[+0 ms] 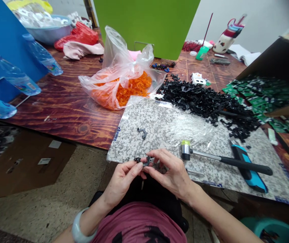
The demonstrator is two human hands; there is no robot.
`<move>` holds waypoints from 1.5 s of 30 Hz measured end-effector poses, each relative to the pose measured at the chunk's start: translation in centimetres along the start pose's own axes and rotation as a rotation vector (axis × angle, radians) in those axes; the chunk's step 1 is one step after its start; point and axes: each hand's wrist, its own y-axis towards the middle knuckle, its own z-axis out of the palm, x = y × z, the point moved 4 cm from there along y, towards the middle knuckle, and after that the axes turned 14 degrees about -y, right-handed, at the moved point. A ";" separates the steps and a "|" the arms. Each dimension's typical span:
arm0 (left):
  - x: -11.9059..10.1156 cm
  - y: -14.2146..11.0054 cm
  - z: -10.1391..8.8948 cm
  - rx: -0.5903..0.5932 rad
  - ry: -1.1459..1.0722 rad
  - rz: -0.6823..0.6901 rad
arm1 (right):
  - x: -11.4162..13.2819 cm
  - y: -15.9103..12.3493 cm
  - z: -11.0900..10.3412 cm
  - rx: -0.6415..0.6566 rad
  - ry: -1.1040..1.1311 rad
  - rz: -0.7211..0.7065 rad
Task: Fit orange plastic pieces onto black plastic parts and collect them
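Left hand (pixel 122 178) and right hand (pixel 172 170) pinch a black part (pixel 147 162) between fingertips at the slab's (pixel 124 148) near edge; its long axis runs roughly left-right, hooked right end pointing away from the body; forearms converge, right fingers curled; beyond lie a loose part (pixel 143 134) and mallet (pixel 225 161)

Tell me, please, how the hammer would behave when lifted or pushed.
The hammer is probably head-heavy, given its thick metallic head on a slim shaft. That straight, metallic-looking shaft should stay stiff. Pushed, its handle might slip off the blue tool beneath.
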 end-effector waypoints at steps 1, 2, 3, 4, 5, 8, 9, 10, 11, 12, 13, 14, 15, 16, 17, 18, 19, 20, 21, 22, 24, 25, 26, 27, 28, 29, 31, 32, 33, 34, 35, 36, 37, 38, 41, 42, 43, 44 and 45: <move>0.1 0.1 0.1 -0.005 -0.062 -0.021 | 0.0 0.0 0.0 0.005 0.001 -0.011; 0.3 0.1 0.2 -0.009 -0.121 -0.040 | -0.1 0.0 0.0 0.008 0.001 -0.022; 0.4 0.2 0.3 -0.014 -0.173 -0.053 | -0.1 0.0 0.0 0.006 -0.004 -0.033; 0.5 0.2 0.4 -0.023 -0.213 -0.055 | -0.1 0.0 0.0 -0.001 -0.015 -0.045; 0.6 0.3 0.5 -0.036 -0.237 -0.046 | -0.1 -0.1 0.0 -0.013 -0.034 -0.056; 0.7 0.2 0.5 -0.090 -0.204 0.015 | 0.1 -0.2 -0.3 -0.084 -0.115 -0.110; 0.8 0.2 0.5 -0.111 -0.173 0.036 | 0.3 -0.3 -0.4 -0.111 -0.140 -0.127; 0.8 0.2 0.5 -0.131 -0.142 0.052 | 0.4 -0.3 -0.4 -0.134 -0.161 -0.141; 0.7 0.1 0.6 -0.150 -0.117 0.067 | 0.6 -0.3 -0.5 -0.155 -0.176 -0.149; 0.7 0.1 0.6 -0.169 -0.099 0.081 | 0.7 -0.3 -0.6 -0.178 -0.186 -0.151; 0.6 0.1 0.7 -0.187 -0.089 0.094 | 0.8 -0.3 -0.7 -0.202 -0.193 -0.146; 0.4 0.1 0.7 -0.202 -0.082 0.108 | 0.8 -0.3 -0.8 -0.221 -0.198 -0.137; 0.3 0.1 0.8 -0.215 -0.074 0.122 | 0.9 -0.3 -0.8 -0.236 -0.198 -0.128; 0.1 0.1 0.8 -0.223 -0.062 0.135 | 0.9 -0.3 -0.9 -0.242 -0.194 -0.117; 0.0 0.1 0.9 -0.228 -0.049 0.149 | 1.0 -0.4 -0.9 -0.239 -0.186 -0.104; -0.1 0.1 0.9 -0.231 -0.035 0.162 | 1.0 -0.4 -0.8 -0.226 -0.174 -0.093; -0.2 0.1 1.0 -0.234 -0.019 0.174 | 1.1 -0.4 -0.8 -0.202 -0.160 -0.086; -0.3 0.1 1.0 -0.238 0.000 0.185 | 1.2 -0.5 -0.7 -0.177 -0.147 -0.078; -0.4 0.1 1.0 -0.243 0.018 0.195 | 1.3 -0.5 -0.6 -0.149 -0.137 -0.070; -0.4 0.1 1.0 -0.248 0.036 0.205 | 1.4 -0.6 -0.5 -0.123 -0.132 -0.064; -0.4 0.0 1.0 -0.250 0.066 0.218 | 1.8 -0.7 -0.3 -0.090 -0.137 -0.061; -0.4 0.0 1.0 -0.247 0.073 0.220 | 1.9 -0.7 -0.3 -0.082 -0.145 -0.063; -0.4 0.0 1.0 -0.245 0.079 0.222 | 2.1 -0.7 -0.2 -0.078 -0.156 -0.068; -0.5 0.0 1.1 -0.244 0.084 0.226 | 2.2 -0.7 -0.2 -0.073 -0.167 -0.073; -0.5 0.0 1.1 -0.242 0.091 0.230 | 2.4 -0.7 -0.1 -0.069 -0.178 -0.074; -0.6 0.0 1.2 -0.238 0.096 0.234 | 2.4 -0.7 0.0 -0.064 -0.187 -0.074; -0.7 0.0 1.3 -0.225 0.101 0.241 | 2.6 -0.7 0.0 -0.059 -0.201 -0.076; -0.8 0.0 1.3 -0.217 0.100 0.241 | 2.6 -0.6 0.0 -0.060 -0.205 -0.081; -0.8 0.1 1.4 -0.210 0.097 0.241 | 2.7 -0.6 0.0 -0.061 -0.209 -0.087; -0.9 0.1 1.5 -0.205 0.094 0.241 | 2.8 -0.6 0.0 -0.065 -0.213 -0.092; -0.9 0.1 1.5 -0.203 0.093 0.242 | 2.8 -0.5 0.0 -0.069 -0.216 -0.096; -0.9 0.1 1.6 -0.200 0.093 0.241 | 2.8 -0.5 0.0 -0.072 -0.218 -0.098; -0.9 0.1 1.6 -0.199 0.096 0.240 | 2.9 -0.5 -0.1 -0.075 -0.218 -0.098; -0.9 0.1 1.7 -0.200 0.101 0.238 | 2.9 -0.4 -0.1 -0.075 -0.217 -0.096; -1.0 0.1 1.8 -0.207 0.120 0.233 | 2.9 -0.4 0.0 -0.061 -0.206 -0.085; -1.0 0.1 1.8 -0.210 0.127 0.235 | 2.8 -0.4 0.0 -0.057 -0.202 -0.082; -1.1 0.1 1.8 -0.213 0.136 0.236 | 2.8 -0.4 0.0 -0.052 -0.198 -0.081; -1.1 0.1 1.8 -0.217 0.147 0.236 | 2.8 -0.4 0.0 -0.048 -0.195 -0.081; -1.1 0.1 1.8 -0.221 0.158 0.236 | 2.8 -0.3 0.0 -0.046 -0.193 -0.081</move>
